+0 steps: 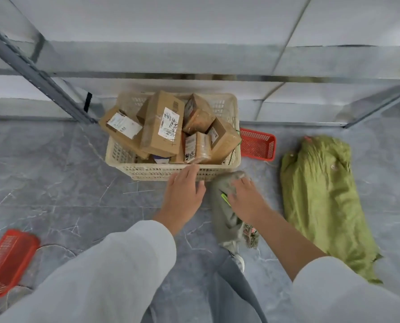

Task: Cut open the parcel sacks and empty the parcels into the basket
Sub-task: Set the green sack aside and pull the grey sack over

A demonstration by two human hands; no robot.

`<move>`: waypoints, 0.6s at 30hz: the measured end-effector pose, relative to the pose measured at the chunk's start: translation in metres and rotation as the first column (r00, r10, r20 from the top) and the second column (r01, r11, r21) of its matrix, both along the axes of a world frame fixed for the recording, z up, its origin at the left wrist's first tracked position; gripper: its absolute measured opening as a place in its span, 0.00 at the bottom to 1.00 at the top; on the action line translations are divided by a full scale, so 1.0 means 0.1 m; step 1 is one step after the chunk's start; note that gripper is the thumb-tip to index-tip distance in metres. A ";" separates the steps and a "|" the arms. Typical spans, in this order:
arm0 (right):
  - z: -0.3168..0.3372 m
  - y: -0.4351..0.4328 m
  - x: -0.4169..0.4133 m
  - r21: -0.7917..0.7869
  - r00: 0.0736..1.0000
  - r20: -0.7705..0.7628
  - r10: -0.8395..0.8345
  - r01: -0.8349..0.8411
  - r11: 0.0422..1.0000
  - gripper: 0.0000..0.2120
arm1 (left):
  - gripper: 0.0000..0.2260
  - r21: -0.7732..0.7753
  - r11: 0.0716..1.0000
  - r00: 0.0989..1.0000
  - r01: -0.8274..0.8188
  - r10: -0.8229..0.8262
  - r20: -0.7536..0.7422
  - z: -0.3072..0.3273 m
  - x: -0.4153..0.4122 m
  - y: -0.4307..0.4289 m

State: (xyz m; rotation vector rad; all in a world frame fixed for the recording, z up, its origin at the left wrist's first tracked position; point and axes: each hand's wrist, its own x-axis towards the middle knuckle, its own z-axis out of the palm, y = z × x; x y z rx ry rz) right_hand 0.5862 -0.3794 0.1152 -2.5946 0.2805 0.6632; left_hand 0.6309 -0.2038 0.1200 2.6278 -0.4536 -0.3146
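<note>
Two bare hands reach down over a grey tiled floor toward a basket piled with parcels.

The cream perforated plastic basket (pixel 147 172) sits on the floor, heaped with brown cardboard parcels (pixel 163 127) bearing white labels. The left hand (pixel 182 194) hovers at its near rim, fingers spread and holding nothing. The right hand (pixel 246 198) presses flat on a limp grey-green fabric sack (pixel 225 220) just beside the basket; a bright green tool (pixel 225 199), possibly a cutter, shows under its thumb, blurred. A fuller green fabric sack (pixel 322 201) lies further right. A small red mesh tray (pixel 258 144) sits behind the basket's right corner.
</note>
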 end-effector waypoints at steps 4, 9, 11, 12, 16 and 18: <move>-0.42 0.11 0.01 -0.019 0.994 -0.031 -0.103 0.102 0.995 0.16 | 0.18 -0.016 0.993 0.993 0.115 -0.115 -0.019 -0.45 0.05 0.17; -0.96 0.20 -0.09 -0.075 0.985 -0.135 -0.111 0.101 0.992 0.16 | 0.19 0.010 0.995 0.994 0.097 -0.097 -0.050 -1.14 -0.10 0.46; -1.24 0.23 -0.13 -0.098 0.984 -0.157 -0.088 0.073 0.992 0.16 | 0.20 0.013 0.996 0.995 0.093 -0.092 -0.025 -1.41 -0.16 0.46; -1.40 0.25 -0.14 -0.146 0.983 -0.156 -0.093 0.070 0.987 0.16 | 0.20 0.013 0.995 0.995 0.101 -0.101 -0.016 -1.55 -0.17 0.44; -1.91 0.26 -0.26 -0.459 0.991 -0.105 -0.078 0.021 0.888 0.24 | 0.21 -0.004 0.993 0.992 0.122 -0.122 0.024 -1.99 -0.21 0.37; -2.12 0.22 -0.29 -0.536 0.993 -0.103 -0.055 -0.009 0.844 0.26 | 0.21 -0.025 0.992 0.992 0.120 -0.119 0.040 -2.16 -0.20 0.39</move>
